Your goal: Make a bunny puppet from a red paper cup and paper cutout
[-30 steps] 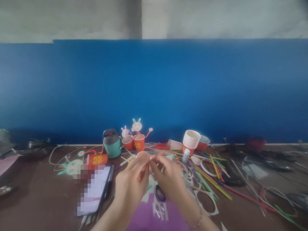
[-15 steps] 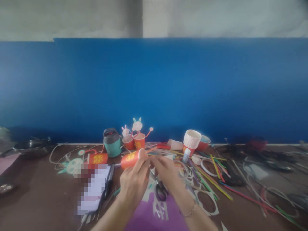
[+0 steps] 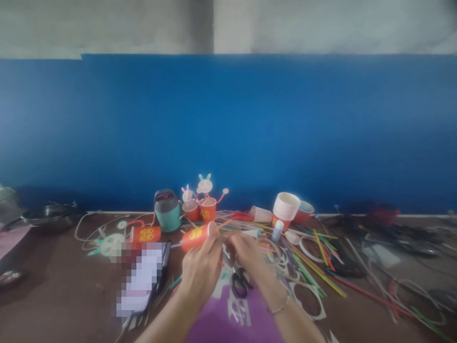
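Observation:
My left hand [image 3: 203, 267] is closed, its fingertips pinched together just right of a red paper cup [image 3: 195, 238] with yellow print. That cup lies on its side, partly behind the fingers; I cannot tell whether they grip it. My right hand [image 3: 248, 255], with a bracelet at its wrist, is closed too. Its fingertips meet those of the left, and what they pinch is hidden. An orange strip [image 3: 225, 223] shows just behind the fingertips. Under the hands lie black-handled scissors [image 3: 240, 284] and a purple sheet [image 3: 214, 321] with white paper scraps.
Left are a phone [image 3: 141, 281], a teal container [image 3: 167, 214] and a tipped cup figure [image 3: 145, 234]. Behind stand rabbit-faced cups [image 3: 207, 209]. To the right are stacked paper cups [image 3: 285, 207], a small bottle [image 3: 277, 231], coloured pipe cleaners [image 3: 321, 275] and a cut-out sheet [image 3: 319, 312].
My right fingers have curled in slightly and drawn closer to the left fingertips. The whole view has shifted a little; the cups and scissors otherwise look the same.

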`<state>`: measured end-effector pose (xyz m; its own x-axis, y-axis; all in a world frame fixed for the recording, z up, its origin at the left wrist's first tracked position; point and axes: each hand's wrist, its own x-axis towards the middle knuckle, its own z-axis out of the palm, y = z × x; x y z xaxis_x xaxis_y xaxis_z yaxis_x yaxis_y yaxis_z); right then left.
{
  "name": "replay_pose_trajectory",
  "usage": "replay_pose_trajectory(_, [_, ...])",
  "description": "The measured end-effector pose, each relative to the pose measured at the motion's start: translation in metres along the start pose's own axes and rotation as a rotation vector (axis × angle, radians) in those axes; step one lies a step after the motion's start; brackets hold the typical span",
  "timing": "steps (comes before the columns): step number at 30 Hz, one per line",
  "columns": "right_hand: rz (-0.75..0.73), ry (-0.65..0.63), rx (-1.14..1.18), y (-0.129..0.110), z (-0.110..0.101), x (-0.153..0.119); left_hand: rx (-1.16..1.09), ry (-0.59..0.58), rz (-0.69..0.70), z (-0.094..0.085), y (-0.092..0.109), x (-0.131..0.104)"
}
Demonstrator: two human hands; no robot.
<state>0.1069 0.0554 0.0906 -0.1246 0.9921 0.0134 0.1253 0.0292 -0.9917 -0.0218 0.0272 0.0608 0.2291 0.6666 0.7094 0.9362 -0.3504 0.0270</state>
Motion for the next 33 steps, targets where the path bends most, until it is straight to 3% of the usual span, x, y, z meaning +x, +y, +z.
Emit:
replay_pose_trajectory(10, [0.021,0.02,-0.014,0.005,0.0023,0.002,-0.023,-0.021,0.013,-0.0011,-0.0009,0.0012])
replay_pose_trajectory(33, [0.001,0.029,0.07,0.0087,0.0041,0.0041,-0.028,0.066,0.021,0.0024,0.0011,-0.0007])
